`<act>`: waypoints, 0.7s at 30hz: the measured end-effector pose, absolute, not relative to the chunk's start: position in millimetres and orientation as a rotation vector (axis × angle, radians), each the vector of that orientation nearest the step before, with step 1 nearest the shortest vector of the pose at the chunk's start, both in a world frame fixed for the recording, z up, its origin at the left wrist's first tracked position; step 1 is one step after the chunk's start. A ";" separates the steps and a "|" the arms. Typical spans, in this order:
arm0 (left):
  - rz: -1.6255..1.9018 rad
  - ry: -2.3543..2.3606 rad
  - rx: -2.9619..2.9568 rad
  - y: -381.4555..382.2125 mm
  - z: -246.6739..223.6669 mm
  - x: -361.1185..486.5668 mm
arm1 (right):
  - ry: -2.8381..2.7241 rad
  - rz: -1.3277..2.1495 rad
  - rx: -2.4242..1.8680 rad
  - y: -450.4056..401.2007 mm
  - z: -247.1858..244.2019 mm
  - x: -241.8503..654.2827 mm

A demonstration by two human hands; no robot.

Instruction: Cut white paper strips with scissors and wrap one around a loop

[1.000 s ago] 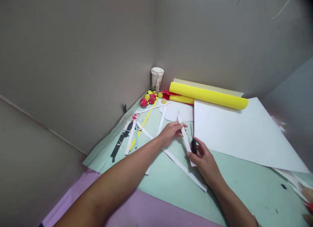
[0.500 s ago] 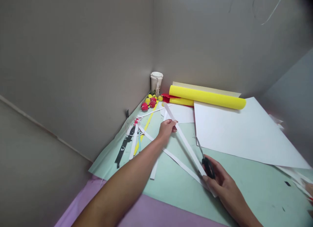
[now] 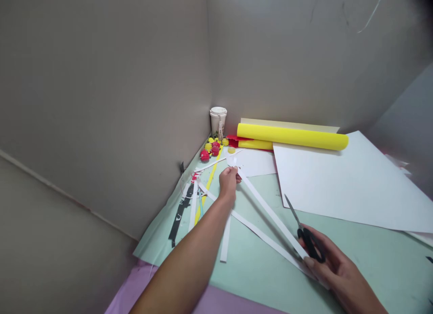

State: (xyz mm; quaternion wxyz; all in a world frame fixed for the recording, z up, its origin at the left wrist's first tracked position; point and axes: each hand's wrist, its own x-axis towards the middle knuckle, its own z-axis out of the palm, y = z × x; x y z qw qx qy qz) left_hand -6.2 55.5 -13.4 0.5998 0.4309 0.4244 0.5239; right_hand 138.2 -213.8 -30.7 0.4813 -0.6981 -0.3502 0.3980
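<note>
White strip [image 3: 270, 211] spans left hand [image 3: 228, 182] and right hand [image 3: 340, 270], each grip pinched on it (the right also holding scissors [image 3: 306, 237]).

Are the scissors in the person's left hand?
No, the black-handled scissors are in the right hand, while the left hand pinches a white strip.
</note>
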 end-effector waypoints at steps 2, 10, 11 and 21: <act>1.225 0.981 0.994 56.1 -13.6 -6.6 | -0.845 0.932 -1.703 -213.8 -31.0 134.5; 1.262 0.995 0.989 57.5 -14.2 -7.3 | -0.795 0.902 -1.711 -215.1 -25.6 129.2; 1.266 1.005 0.986 58.0 -13.5 -7.2 | -0.801 0.918 -1.712 -214.8 -25.4 130.2; 1.370 1.061 0.948 71.2 -1.3 -18.9 | -0.854 0.946 -1.659 -217.5 -30.7 135.2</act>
